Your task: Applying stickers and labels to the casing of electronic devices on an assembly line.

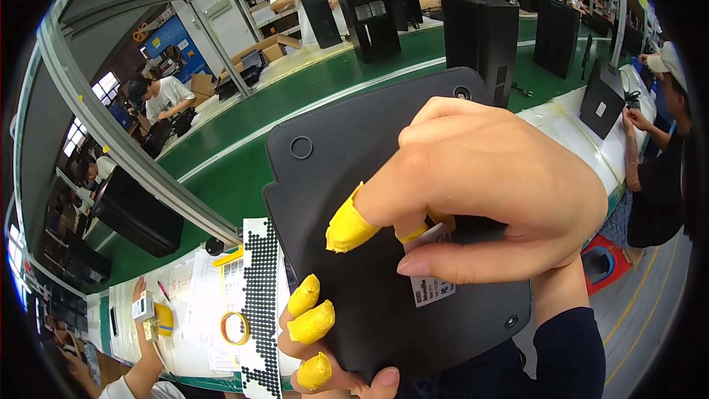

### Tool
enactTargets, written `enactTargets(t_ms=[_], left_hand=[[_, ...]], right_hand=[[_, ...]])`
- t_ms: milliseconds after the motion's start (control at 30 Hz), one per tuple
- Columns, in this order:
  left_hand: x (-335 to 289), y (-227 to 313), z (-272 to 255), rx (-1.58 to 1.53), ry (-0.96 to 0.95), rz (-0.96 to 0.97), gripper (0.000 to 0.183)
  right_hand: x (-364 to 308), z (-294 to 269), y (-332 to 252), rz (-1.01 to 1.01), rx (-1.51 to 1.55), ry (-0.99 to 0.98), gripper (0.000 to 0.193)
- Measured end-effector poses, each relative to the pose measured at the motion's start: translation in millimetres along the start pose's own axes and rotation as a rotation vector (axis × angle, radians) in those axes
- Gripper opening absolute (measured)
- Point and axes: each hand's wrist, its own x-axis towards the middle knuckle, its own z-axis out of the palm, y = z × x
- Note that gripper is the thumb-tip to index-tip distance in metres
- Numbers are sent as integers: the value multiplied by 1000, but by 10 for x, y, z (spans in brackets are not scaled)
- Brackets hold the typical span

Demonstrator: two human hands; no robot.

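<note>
Right hand: the bare right hand [480, 185] arches above the panel, its thumb and a finger pinching a small white printed paper label [436, 284]; its index finger, wrapped at the tip in yellow covering [348, 223], points down toward the surface.
Label: directly under the right thumb; whether its lower edge touches the panel cannot be told.
Panel: a broad matte-black panel with rounded corners [369, 295], beneath the right hand, tilted, with a recessed circle to the hand's upper left.
Left hand: the left hand [346, 382], below and left of the right, grips the panel's near edge between thumb and yellow-tipped fingers.
Bench: left of the left hand, a white strip covered in black round dots [260, 288], with a yellow tape ring [224, 329] beside it.
Conveyor: beyond both hands, a long green belt [229, 166] carrying tall black box-shaped cases [480, 48].
Co-worker: across the belt, a person in a white shirt [310, 0].
</note>
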Motion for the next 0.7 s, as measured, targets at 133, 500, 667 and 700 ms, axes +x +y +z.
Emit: enactTargets(t_ms=[133,500,667,700], left_hand=[[56,90,152,-177,211,98,63],[52,60,168,-143,227,137,64],[56,46,217,-212,321,185,64],[61,32,226,-216,309,181,63]], right_hand=[[12,10,1,-4,-6,-4,35],[-6,-4,0,6,-64,-36,36],[56,-14,-56,11,-70,-83,35],[40,-7,-36,18,-73,-84,35]])
